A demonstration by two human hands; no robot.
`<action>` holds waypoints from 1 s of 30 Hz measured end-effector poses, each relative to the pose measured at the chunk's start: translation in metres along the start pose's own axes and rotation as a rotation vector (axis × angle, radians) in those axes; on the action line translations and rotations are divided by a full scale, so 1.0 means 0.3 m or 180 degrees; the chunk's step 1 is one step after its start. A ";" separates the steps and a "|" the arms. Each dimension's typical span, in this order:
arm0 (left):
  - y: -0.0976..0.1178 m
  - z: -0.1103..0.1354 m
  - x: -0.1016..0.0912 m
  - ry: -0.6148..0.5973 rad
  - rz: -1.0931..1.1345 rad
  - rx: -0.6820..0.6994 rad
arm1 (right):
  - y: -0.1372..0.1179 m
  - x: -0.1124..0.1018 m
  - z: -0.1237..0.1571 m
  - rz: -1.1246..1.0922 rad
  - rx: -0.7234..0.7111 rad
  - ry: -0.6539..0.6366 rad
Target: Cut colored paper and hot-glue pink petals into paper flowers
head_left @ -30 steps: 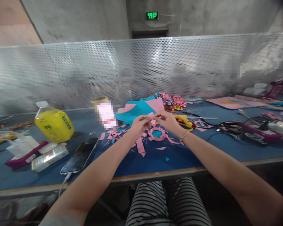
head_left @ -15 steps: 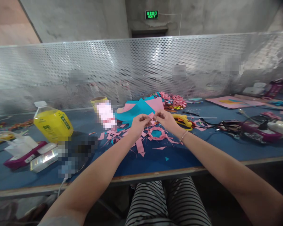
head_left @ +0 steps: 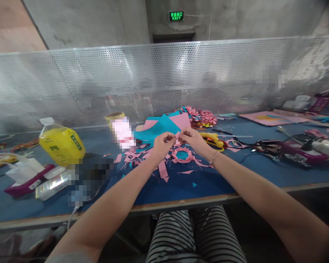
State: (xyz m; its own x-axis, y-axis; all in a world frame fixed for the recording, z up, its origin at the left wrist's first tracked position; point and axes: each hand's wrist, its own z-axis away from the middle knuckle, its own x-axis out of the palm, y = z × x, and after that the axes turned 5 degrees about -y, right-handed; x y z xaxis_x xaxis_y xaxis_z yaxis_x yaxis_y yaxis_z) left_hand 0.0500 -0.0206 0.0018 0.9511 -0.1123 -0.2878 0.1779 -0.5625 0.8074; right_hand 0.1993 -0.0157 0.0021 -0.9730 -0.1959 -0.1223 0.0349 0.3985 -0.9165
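Over the middle of the table, my left hand [head_left: 163, 145] and my right hand [head_left: 192, 139] meet fingertip to fingertip. Both are closed in a pinch on a small piece of pink paper [head_left: 177, 135], partly hidden by the fingers. Just below them lies a pink paper ring [head_left: 191, 156] with a ruffled edge and a blue centre. Pink paper scraps [head_left: 162, 169] are scattered around it. Behind my hands rest a large blue paper sheet [head_left: 161, 128] and a pink sheet [head_left: 183, 119]. Yellow-handled scissors [head_left: 215, 140] lie right of my right hand.
A bottle of yellow liquid [head_left: 61, 144], a purple tissue box [head_left: 30, 180] and a blurred-out phone [head_left: 123, 133] propped up stand to the left. Pink paper flowers [head_left: 205, 117] are heaped behind. Cables and a purple box [head_left: 303, 153] lie right. A perforated metal screen [head_left: 153, 80] bounds the table.
My fingers have shifted slightly around the small pink paper piece, which looks tilted a little differently. Both arms and the things on the table stay put.
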 end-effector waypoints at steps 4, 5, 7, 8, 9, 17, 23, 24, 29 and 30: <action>0.014 0.005 0.000 0.0080 -0.0313 0.0030 | -0.005 0.003 0.002 -0.0141 0.0092 -0.0011; 0.019 0.006 0.000 0.0095 -0.0363 0.0027 | -0.006 0.003 0.003 -0.0158 0.0100 -0.0014; 0.028 0.009 0.001 0.0104 -0.0422 0.0032 | -0.009 0.004 0.003 -0.0173 0.0106 -0.0028; 0.032 0.010 0.001 0.0102 -0.0439 0.0040 | -0.009 0.004 0.004 -0.0174 0.0105 -0.0037; 0.035 0.011 0.001 0.0102 -0.0457 0.0052 | -0.010 0.004 0.004 -0.0179 0.0102 -0.0045; 0.046 0.012 0.001 0.0087 -0.0593 0.0080 | -0.013 0.004 0.004 -0.0390 0.0129 -0.0150; 0.033 0.008 0.001 0.0114 -0.0587 0.0137 | -0.014 0.005 0.005 -0.0338 0.0188 -0.0117; 0.028 0.006 0.001 0.0122 -0.0550 0.0129 | -0.013 0.006 0.005 -0.0350 0.0193 -0.0114; 0.012 -0.001 -0.001 0.0128 -0.0146 0.0044 | -0.014 0.010 0.005 -0.0525 0.0226 -0.0095; 0.012 -0.001 -0.002 0.0134 -0.0067 0.0034 | -0.015 0.011 0.006 -0.0576 0.0237 -0.0093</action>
State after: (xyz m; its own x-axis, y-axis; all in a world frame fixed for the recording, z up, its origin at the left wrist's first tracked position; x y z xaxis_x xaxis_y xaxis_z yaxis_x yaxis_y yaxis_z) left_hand 0.0503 -0.0223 0.0050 0.9570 -0.0661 -0.2826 0.1954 -0.5732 0.7958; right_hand 0.1964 -0.0198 0.0052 -0.9579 -0.2847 0.0371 -0.1221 0.2872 -0.9501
